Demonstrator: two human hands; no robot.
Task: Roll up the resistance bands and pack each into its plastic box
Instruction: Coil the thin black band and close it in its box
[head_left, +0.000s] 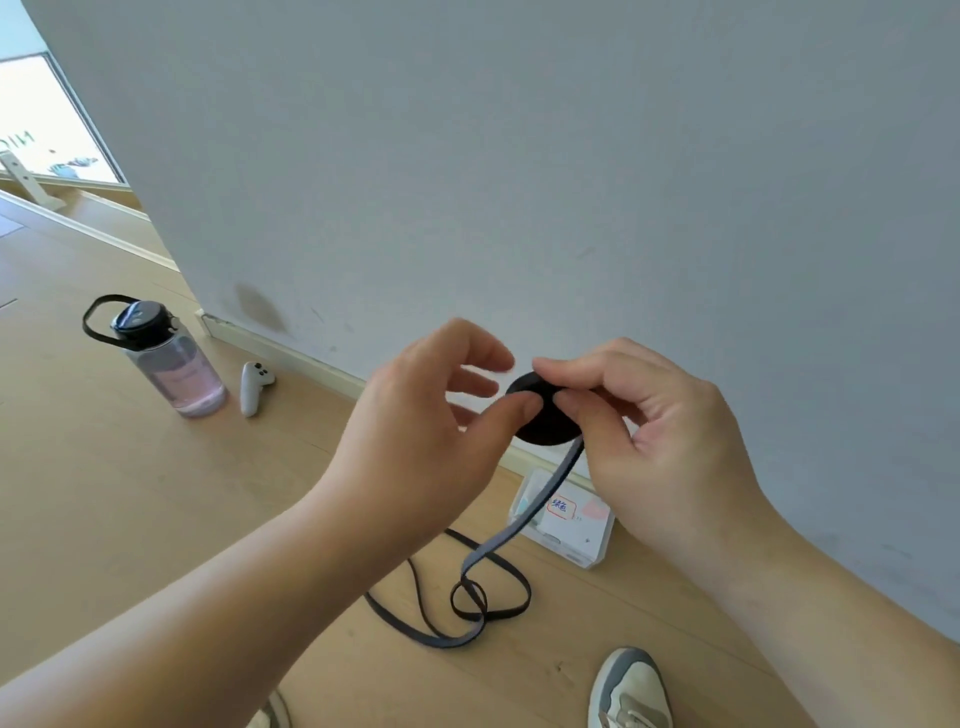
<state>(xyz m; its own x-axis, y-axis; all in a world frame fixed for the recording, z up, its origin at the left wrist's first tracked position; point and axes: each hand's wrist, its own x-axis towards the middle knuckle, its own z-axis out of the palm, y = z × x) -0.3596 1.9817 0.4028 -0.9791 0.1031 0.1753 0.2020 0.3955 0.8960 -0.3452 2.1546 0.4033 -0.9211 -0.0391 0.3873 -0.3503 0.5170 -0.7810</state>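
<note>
Head view: you looked down at both your hands, raised in front of a pale wall above a wooden floor.
Band roll: the rolled part of the resistance band (540, 415) was a dark disc held in the air between your hands.
Left hand: your left hand (426, 415) pressed its thumb on the near face of the roll, the other fingers curled loosely behind.
Right hand: your right hand (660, 415) pinched the roll's right side between thumb and forefinger.
Loose tail: the unrolled strip hung down from the roll and lay in loops on the floor, near the middle.
Plastic box: the plastic box (571, 525) sat on the floor against the wall, below your right hand, a label on it.
Left side: a water bottle (166, 358) stood far left, a white controller (253, 387) lying just beside it.
Near edge: your shoe (628, 691) showed at the bottom.
</note>
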